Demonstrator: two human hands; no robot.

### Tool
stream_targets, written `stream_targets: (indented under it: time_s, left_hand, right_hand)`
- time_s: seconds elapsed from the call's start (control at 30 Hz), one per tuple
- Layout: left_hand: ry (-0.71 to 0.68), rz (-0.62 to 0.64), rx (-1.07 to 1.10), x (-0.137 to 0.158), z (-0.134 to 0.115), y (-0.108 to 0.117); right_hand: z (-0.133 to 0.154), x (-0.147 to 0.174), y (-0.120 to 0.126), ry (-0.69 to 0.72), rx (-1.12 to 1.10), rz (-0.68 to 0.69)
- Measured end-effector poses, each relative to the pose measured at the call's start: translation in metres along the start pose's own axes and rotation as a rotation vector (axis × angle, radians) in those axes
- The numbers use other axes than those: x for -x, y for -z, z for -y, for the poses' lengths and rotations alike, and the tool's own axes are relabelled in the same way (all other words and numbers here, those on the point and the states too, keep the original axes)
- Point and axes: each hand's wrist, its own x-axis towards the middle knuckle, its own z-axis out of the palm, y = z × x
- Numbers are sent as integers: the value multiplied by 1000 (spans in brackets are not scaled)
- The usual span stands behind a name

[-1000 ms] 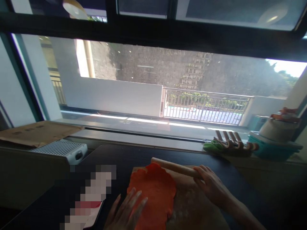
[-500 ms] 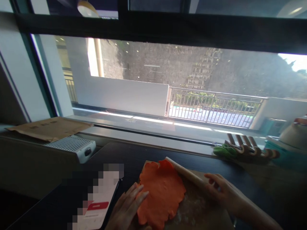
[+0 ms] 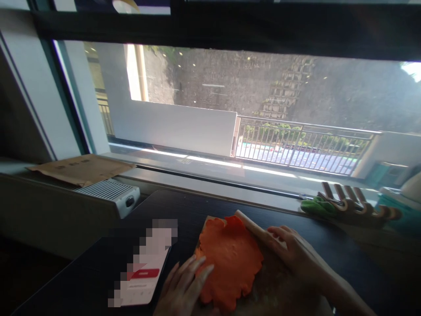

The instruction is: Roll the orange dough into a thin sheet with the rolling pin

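A flat, ragged-edged sheet of orange dough (image 3: 230,261) lies on a brown board (image 3: 271,296). My left hand (image 3: 186,283) is open, its fingers spread and resting at the sheet's left edge. Slanting along the upper right side of the dough is a pale wooden rolling pin (image 3: 250,224). My right hand (image 3: 292,248) is closed around the near end of the pin, which it partly hides. Whitish smudges show on the bare part of the board, right of the dough.
Left of the dough, a phone (image 3: 141,281) with a partly blurred screen lies on the dark table (image 3: 184,204). A green cloth (image 3: 317,207) and a wooden rack (image 3: 353,204) are at the back right. Behind the table's left side are a white vented unit (image 3: 126,202) and a brown paper envelope (image 3: 85,169).
My right hand has come forward and its fingers have closed over the rolling pin, where they were raised and apart before. The view has shifted slightly; my left hand stays at the dough's edge.
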Motion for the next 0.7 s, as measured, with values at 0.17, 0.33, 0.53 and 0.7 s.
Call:
stream_targets:
  time_s: [0.17, 0.33, 0.53, 0.7]
  left_hand:
    - [286, -9, 66, -19, -1, 4]
    - [393, 132, 189, -31, -3, 3]
    - [549, 95, 410, -80, 5, 18]
    - [614, 348, 1052, -132, 15, 29]
  right_hand:
    - [34, -25, -3, 112, 52, -72]
    - [58, -48, -27, 149, 90, -24]
    - [69, -49, -25, 279, -280, 7]
    - [67, -46, -2, 168, -761, 12]
